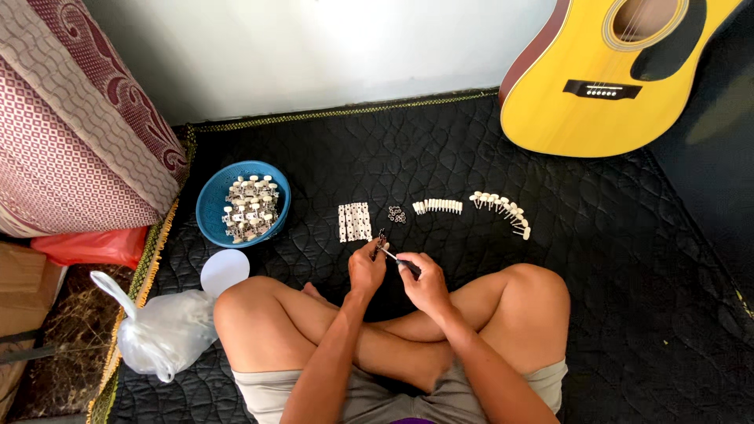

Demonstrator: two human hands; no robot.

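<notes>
Screwdriver (407, 265) gripped in your right hand (424, 284), small part pinched in left hand (366, 267); many tuners wait in bowl (210, 206).

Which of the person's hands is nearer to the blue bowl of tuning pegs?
Left. The left hand is right of the blue bowl, below the white plates. The right hand lies farther right, holding a small screwdriver.

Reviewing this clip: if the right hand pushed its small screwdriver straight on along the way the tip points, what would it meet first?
The right hand aims its small dark-handled screwdriver up-left at the small dark metal part pinched in the left hand. That part would likely come first; the tip seems to be at it already, though depth is unclear.
</notes>
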